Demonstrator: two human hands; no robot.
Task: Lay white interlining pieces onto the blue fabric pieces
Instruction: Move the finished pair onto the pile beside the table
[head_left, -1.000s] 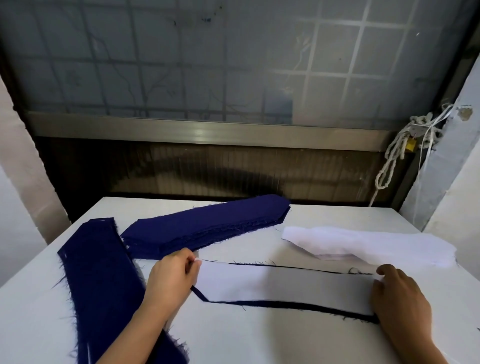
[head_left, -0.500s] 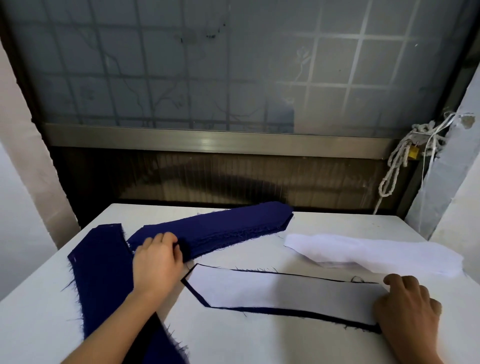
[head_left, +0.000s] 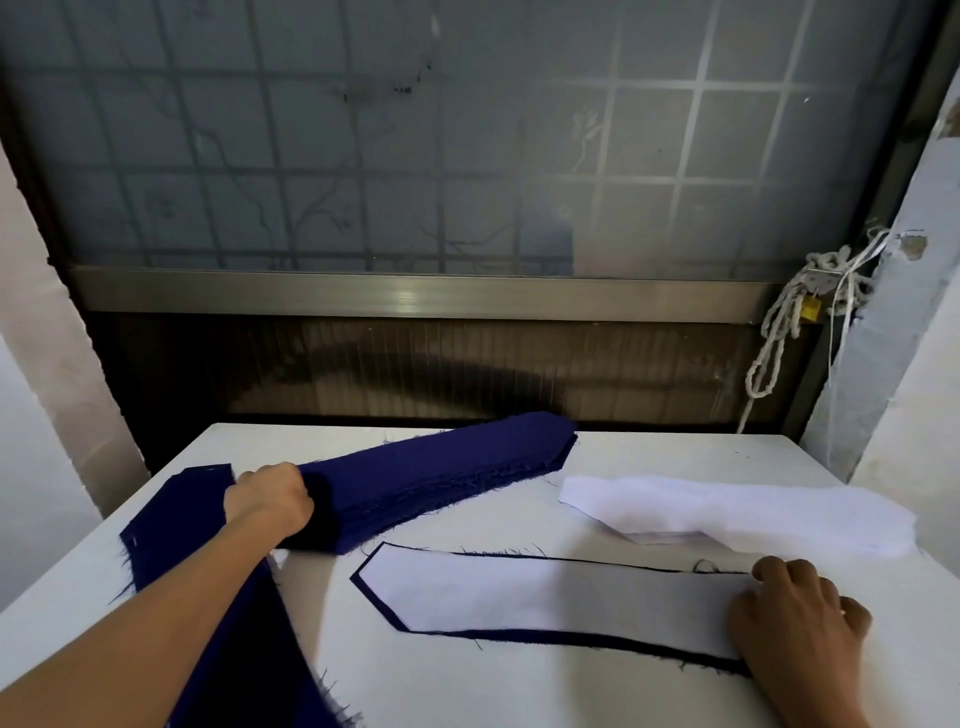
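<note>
Left hand (head_left: 270, 499) fingers curl round the near end of the thick stack of dark blue fabric pieces (head_left: 441, 473), likely to draw off the next one. Right hand (head_left: 795, 618) fingers rest loosely together on the long white interlining piece (head_left: 545, 592), pinning it on its narrow blue fabric piece (head_left: 649, 650). The pile of spare white interlining (head_left: 727, 509) lies just beyond them.

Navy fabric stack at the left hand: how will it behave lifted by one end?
Likely floppy: the stack of navy fabric strips, gripped at one end by the left hand, is loose cloth. Layers may shear; edges look staggered.
</note>
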